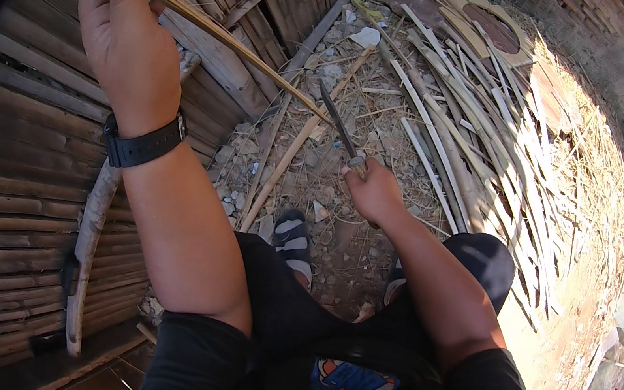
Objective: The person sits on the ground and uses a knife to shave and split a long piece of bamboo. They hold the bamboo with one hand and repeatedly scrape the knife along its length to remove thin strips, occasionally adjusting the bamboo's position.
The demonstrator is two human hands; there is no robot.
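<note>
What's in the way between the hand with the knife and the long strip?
Only the knife, in the right hand: its blade shows by the far end of the strip. Nothing else visible stands between; whether blade and strip touch, I can't tell.

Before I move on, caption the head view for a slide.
Left hand holds a slender strip, right hand grips a knife, beside a pile of strips.
</note>
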